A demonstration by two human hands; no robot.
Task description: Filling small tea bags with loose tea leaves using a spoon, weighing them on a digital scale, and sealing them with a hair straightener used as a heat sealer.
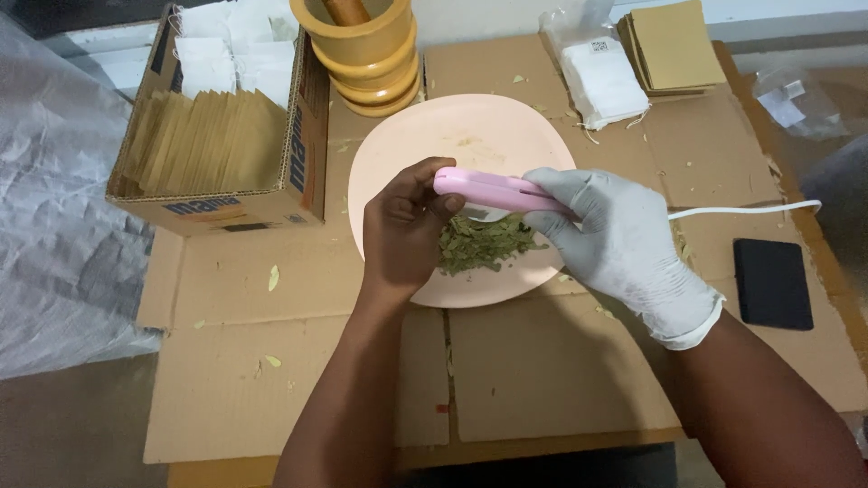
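While both hands (pixel 506 226) grip, apparently, pink sealer (pixel 493 190)

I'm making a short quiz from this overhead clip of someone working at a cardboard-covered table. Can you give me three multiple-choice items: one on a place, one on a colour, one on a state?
1. Where does the pile of dried green leaves lie?
A. on the pale pink plate
B. in the cardboard box
C. on the black pad

2. What colour is the handheld tool with the white cord?
A. blue
B. pink
C. black

3. Which hand is gloved?
A. both
B. left only
C. right only

Answers:
1 A: the leaves sit on the pale pink plate, just below the hands.
2 B: the tool's body is pink, and the cord runs off to the right.
3 C: the right hand wears a white glove and grips the tool; the left hand is bare, its fingertips at the tool's end.
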